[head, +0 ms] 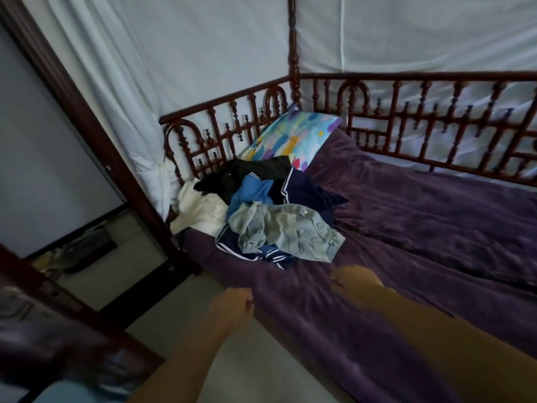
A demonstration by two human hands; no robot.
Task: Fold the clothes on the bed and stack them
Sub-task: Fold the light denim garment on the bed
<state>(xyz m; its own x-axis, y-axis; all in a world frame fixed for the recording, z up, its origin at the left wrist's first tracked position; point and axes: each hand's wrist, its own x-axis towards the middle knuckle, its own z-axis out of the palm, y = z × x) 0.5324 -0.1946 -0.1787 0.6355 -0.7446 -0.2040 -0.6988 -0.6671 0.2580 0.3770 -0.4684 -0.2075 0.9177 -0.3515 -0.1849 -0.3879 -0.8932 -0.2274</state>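
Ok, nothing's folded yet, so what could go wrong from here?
The cream garment lies at the bed edge beside the bedpost; tugging the pile could drop it to the floor. The grey-green buttoned shirt lies crumpled over the navy white-striped garment, so lifting it may drag others along.

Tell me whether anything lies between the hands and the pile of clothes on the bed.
Nothing visible does. Only bare purple bedspread separates the right hand from the grey-green shirt at the pile's near edge. The left hand, at the bed's edge, also has an open path. Both hands are curled and hold nothing.
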